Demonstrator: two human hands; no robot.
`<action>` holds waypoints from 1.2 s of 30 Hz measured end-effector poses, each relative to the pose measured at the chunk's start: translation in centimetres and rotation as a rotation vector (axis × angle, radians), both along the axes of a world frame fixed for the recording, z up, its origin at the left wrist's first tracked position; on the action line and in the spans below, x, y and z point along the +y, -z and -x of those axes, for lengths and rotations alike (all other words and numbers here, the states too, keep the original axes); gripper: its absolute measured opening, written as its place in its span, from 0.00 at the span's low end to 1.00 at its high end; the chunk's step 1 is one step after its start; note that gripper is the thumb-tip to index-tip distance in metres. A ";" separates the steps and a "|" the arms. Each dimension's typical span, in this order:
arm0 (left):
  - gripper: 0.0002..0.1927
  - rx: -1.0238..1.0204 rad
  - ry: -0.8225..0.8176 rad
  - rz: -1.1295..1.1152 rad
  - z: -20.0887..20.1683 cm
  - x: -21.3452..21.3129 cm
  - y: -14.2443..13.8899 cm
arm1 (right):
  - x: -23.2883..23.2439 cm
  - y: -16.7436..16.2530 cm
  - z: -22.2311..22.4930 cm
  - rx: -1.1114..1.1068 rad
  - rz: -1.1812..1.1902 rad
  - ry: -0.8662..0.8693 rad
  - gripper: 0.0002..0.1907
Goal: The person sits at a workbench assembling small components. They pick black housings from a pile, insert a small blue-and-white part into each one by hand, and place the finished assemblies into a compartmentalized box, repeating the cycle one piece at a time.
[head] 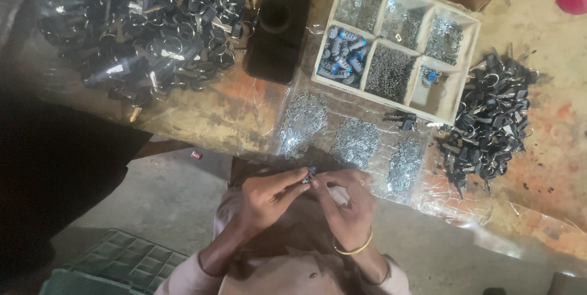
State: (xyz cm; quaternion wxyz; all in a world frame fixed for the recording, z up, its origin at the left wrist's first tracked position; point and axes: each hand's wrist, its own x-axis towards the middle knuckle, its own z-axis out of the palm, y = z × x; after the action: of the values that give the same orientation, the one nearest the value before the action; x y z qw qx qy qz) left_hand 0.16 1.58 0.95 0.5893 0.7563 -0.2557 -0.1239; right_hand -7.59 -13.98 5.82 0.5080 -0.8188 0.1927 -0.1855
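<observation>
Bench: worn wooden worktop (550,148) across the upper frame; clear plastic sheet (422,197) over its near edge
Part: we see a small dark piece with a blue end (310,176) at lower centre, below the bench edge, pinched between both hands
Left hand (269,197): fingers closed together on the piece from the left
Right hand (345,200): fingers closed on it from the right; gold bangle (353,249) on the wrist
Key relation: piece sits at the meeting fingertips, about equally near both hands
Axis: too small to tell for sure; blue end seems to point toward upper right
Supplies: three heaps of small metal bits (354,142) just above the hands; divided tray (394,41) at upper centre; black key-like piles at upper left (153,20) and right (492,124); black phone (278,29) beside the tray
</observation>
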 end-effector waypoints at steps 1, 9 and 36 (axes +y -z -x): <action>0.16 -0.062 0.009 0.011 0.0 0.0 0.0 | -0.1 0.1 0.0 0.064 -0.026 0.012 0.09; 0.16 -0.216 0.125 0.029 -0.7 2.5 -0.2 | -1.7 -1.0 -1.5 0.076 0.405 -0.226 0.13; 0.16 0.044 0.052 0.029 0.2 -0.7 0.2 | -0.3 0.7 0.7 -0.024 0.033 0.057 0.13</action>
State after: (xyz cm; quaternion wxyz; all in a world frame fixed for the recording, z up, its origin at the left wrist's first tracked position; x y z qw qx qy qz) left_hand -0.01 0.92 0.79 0.6021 0.7380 -0.2641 -0.1519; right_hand -8.33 -14.25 5.08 0.4911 -0.8191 0.2064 -0.2130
